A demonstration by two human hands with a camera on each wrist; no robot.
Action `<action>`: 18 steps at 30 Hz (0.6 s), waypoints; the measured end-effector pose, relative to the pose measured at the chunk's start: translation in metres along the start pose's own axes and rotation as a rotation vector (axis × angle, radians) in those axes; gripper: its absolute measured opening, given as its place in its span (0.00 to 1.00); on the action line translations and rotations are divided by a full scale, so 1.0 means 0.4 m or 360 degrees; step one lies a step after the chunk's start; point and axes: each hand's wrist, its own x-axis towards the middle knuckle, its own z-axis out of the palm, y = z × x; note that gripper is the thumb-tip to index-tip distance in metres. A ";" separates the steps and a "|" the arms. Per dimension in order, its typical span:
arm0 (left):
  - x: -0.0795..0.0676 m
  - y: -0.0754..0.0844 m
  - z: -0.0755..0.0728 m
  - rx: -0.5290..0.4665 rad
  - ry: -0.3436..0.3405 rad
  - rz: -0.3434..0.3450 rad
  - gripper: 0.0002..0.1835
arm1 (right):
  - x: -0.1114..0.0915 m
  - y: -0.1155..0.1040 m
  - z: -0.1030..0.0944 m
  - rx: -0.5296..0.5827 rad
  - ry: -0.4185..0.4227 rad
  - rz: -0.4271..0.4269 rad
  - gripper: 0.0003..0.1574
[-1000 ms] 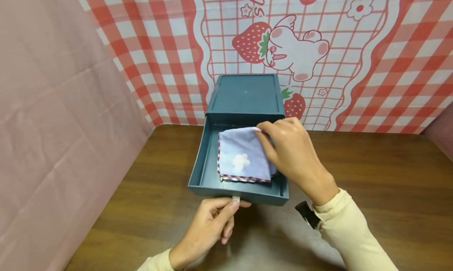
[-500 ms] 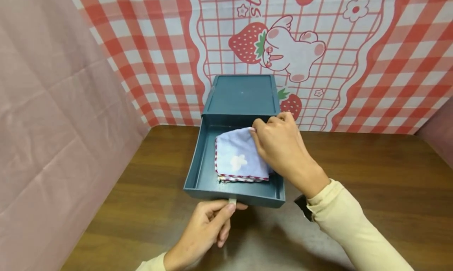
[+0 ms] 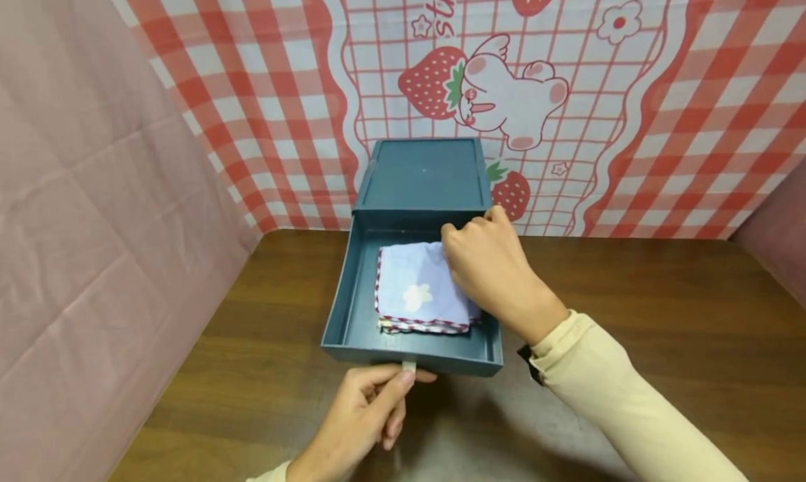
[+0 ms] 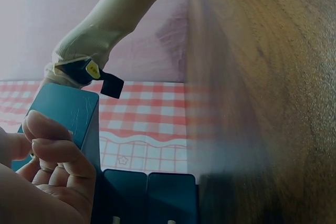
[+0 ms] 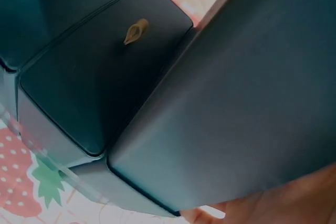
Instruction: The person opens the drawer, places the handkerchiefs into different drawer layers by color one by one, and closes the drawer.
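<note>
A dark teal drawer (image 3: 365, 357) stands pulled out of its cabinet (image 3: 423, 174). My left hand (image 3: 359, 415) pinches the small pale pull tab (image 3: 409, 366) at the drawer's front between thumb and finger. Inside the drawer lies a stack of folded cloths, the top one a lavender cloth (image 3: 397, 275) with a white flower and a red-and-white stitched edge. My right hand (image 3: 491, 268) reaches in over the right side and grips this cloth near its far right corner; its fingertips are hidden behind the knuckles.
Below the open drawer, closed teal drawers (image 5: 105, 72) with loop tabs (image 5: 137, 31) show in the right wrist view. A red checked cloth with strawberries (image 3: 434, 83) hangs right behind the cabinet. The brown wooden table (image 3: 630, 314) extends on both sides.
The right hand has turned knuckles-up and lowered the cloth's far right corner, so the cloth lies flatter in the drawer. The left hand keeps its hold on the tab.
</note>
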 end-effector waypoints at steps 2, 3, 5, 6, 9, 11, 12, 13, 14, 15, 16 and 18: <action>0.000 0.002 0.000 -0.0003 0.0005 -0.0013 0.17 | 0.009 -0.004 0.000 -0.0050 -0.0061 0.0001 0.10; 0.000 0.002 0.000 -0.0004 0.0002 -0.0009 0.17 | 0.012 -0.006 -0.001 -0.0075 -0.0082 0.0003 0.09; 0.000 0.002 -0.001 -0.0004 -0.0004 0.0003 0.17 | 0.015 -0.012 -0.004 -0.0127 -0.0112 0.0007 0.09; 0.000 0.001 -0.001 -0.0005 -0.0008 0.0012 0.17 | 0.013 -0.016 -0.007 -0.0156 -0.0107 0.0003 0.08; 0.001 0.000 -0.004 -0.0006 -0.0018 0.0054 0.16 | -0.004 -0.032 -0.023 -0.0209 -0.0092 -0.0050 0.04; 0.001 0.000 -0.005 -0.0007 -0.0021 0.0066 0.16 | -0.023 -0.043 -0.037 -0.0192 -0.0078 -0.0142 0.02; 0.001 0.000 -0.005 -0.0009 -0.0023 0.0070 0.16 | -0.033 -0.047 -0.043 -0.0155 -0.0074 -0.0196 0.04; 0.001 0.001 -0.005 -0.0010 -0.0024 0.0070 0.16 | -0.043 -0.050 -0.048 -0.0100 -0.0081 -0.0253 0.06; 0.000 0.001 -0.006 -0.0012 -0.0024 0.0068 0.16 | -0.051 -0.052 -0.052 -0.0035 -0.0090 -0.0316 0.08; 0.000 0.001 -0.006 -0.0014 -0.0023 0.0065 0.16 | -0.059 -0.053 -0.054 0.0038 -0.0103 -0.0375 0.07; 0.000 0.001 -0.007 -0.0012 -0.0021 0.0065 0.17 | -0.065 -0.053 -0.056 0.0121 -0.0118 -0.0429 0.06; -0.001 0.001 -0.008 -0.0013 -0.0012 0.0055 0.17 | -0.073 -0.053 -0.058 0.0269 -0.0168 -0.0507 0.06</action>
